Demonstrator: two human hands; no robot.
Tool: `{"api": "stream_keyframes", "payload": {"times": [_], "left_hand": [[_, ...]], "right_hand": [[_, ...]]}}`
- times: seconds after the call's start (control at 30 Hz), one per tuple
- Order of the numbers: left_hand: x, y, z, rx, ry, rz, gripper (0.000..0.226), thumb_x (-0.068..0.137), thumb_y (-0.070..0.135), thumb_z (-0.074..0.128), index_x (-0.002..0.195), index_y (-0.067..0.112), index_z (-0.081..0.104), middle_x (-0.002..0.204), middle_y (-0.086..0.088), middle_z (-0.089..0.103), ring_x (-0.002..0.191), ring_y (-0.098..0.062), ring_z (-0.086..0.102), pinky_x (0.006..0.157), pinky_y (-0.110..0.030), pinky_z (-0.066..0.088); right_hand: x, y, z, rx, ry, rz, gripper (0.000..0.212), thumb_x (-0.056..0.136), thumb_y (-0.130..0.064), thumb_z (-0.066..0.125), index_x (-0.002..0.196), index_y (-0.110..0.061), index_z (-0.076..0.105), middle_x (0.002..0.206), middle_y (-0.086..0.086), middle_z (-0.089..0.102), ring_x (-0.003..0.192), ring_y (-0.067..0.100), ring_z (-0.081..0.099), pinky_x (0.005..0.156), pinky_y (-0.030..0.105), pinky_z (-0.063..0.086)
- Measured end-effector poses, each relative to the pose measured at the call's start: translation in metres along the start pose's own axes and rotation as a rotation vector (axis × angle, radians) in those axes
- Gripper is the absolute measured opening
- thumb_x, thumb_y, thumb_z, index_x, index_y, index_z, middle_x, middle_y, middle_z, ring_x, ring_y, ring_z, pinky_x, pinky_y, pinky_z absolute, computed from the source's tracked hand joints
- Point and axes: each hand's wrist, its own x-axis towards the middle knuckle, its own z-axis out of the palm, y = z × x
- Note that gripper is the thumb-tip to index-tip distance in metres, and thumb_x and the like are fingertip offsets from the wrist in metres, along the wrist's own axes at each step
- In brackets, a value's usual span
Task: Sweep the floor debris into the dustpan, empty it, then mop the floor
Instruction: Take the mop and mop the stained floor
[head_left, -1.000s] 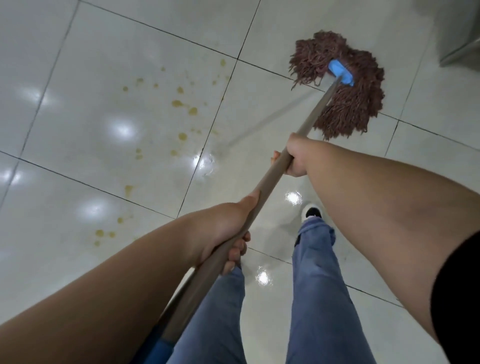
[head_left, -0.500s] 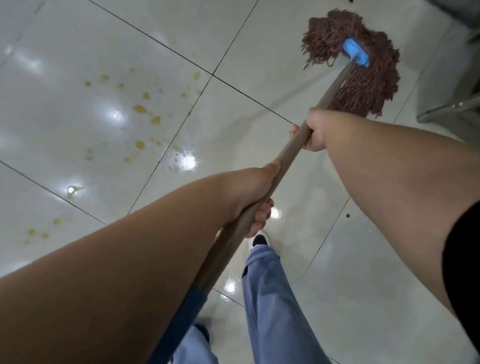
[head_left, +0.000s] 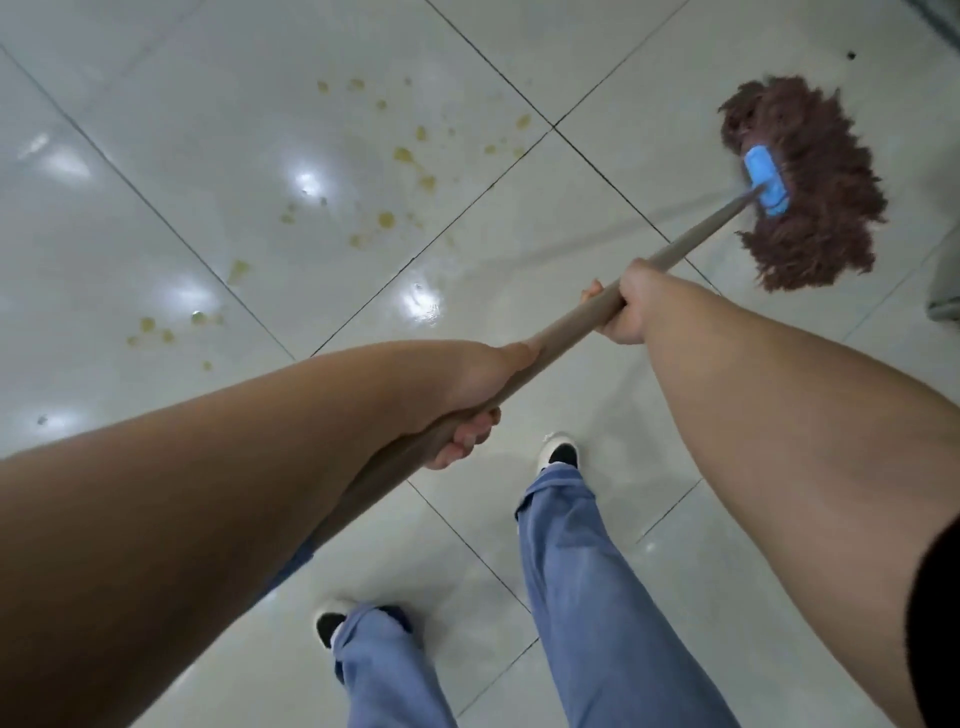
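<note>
A mop with a brown string head (head_left: 821, 208) and a blue clamp (head_left: 766, 179) lies on the pale tiled floor (head_left: 182, 182) at the upper right. Its tan wooden handle (head_left: 566, 338) runs down to the lower left. My right hand (head_left: 626, 306) grips the handle higher up, nearer the mop head. Lower on the handle my left hand (head_left: 470, 400) grips it with fingers curled round. Yellow-brown spatter stains (head_left: 400, 171) dot the tile left of the mop head, apart from it.
More small yellow spots (head_left: 156, 330) lie at the left. My legs in blue trousers and two black-and-white shoes (head_left: 558, 452) stand below the handle. A grey object's edge (head_left: 945, 306) shows at the right border. A dark speck (head_left: 850, 54) sits at top right.
The mop head has shifted down and right on the floor, farther from the stains. My feet have stepped; both shoes now show. Both hands keep their grip on the handle.
</note>
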Motion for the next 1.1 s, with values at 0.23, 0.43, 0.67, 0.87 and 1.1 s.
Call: {"api": "stream_keyframes", "payload": {"times": [0.23, 0.43, 0.67, 0.87, 1.1], "left_hand": [[-0.044, -0.233, -0.042, -0.082, 0.011, -0.166, 0.07, 0.072, 0.083, 0.036, 0.057, 0.015, 0.037, 0.034, 0.003, 0.034, 0.023, -0.01, 0.031, 0.037, -0.007, 0.029], [-0.099, -0.445, -0.066, -0.173, 0.061, -0.257, 0.07, 0.071, 0.084, 0.034, 0.058, 0.016, 0.035, 0.034, 0.003, 0.031, 0.025, -0.012, 0.027, 0.038, -0.008, 0.024], [-0.148, -0.578, -0.072, -0.315, 0.042, -0.388, 0.07, 0.071, 0.084, 0.034, 0.059, 0.015, 0.036, 0.036, 0.002, 0.033, 0.026, -0.013, 0.029, 0.04, -0.01, 0.025], [-0.122, -0.555, -0.075, -0.337, 0.022, -0.338, 0.069, 0.075, 0.082, 0.033, 0.066, 0.014, 0.037, 0.033, 0.003, 0.032, 0.025, -0.012, 0.028, 0.039, -0.008, 0.024], [-0.078, -0.44, -0.115, -0.356, -0.025, -0.234, 0.067, 0.08, 0.078, 0.031, 0.063, 0.013, 0.035, 0.029, 0.001, 0.031, 0.019, -0.012, 0.026, 0.037, -0.005, 0.029]], "right_hand": [[-0.096, 0.196, 0.095, -0.122, -0.066, 0.128, 0.041, 0.102, -0.032, 0.026, 0.076, -0.001, 0.034, 0.066, 0.01, 0.049, 0.046, 0.014, 0.045, 0.032, 0.022, 0.047], [-0.188, 0.382, 0.18, -0.262, -0.145, 0.243, 0.045, 0.102, -0.038, 0.027, 0.075, -0.003, 0.035, 0.064, 0.009, 0.05, 0.046, 0.015, 0.047, 0.053, 0.029, 0.05], [-0.245, 0.509, 0.231, -0.343, -0.204, 0.358, 0.043, 0.101, -0.038, 0.029, 0.077, -0.002, 0.036, 0.066, 0.012, 0.05, 0.033, 0.018, 0.047, 0.031, 0.033, 0.049], [-0.224, 0.484, 0.236, -0.373, -0.158, 0.322, 0.041, 0.101, -0.034, 0.028, 0.078, -0.001, 0.035, 0.068, 0.013, 0.049, 0.047, 0.019, 0.045, 0.032, 0.029, 0.048], [-0.161, 0.372, 0.251, -0.329, -0.088, 0.184, 0.039, 0.102, -0.032, 0.026, 0.077, -0.002, 0.033, 0.073, 0.011, 0.047, 0.053, 0.015, 0.046, 0.029, 0.027, 0.046]]}}
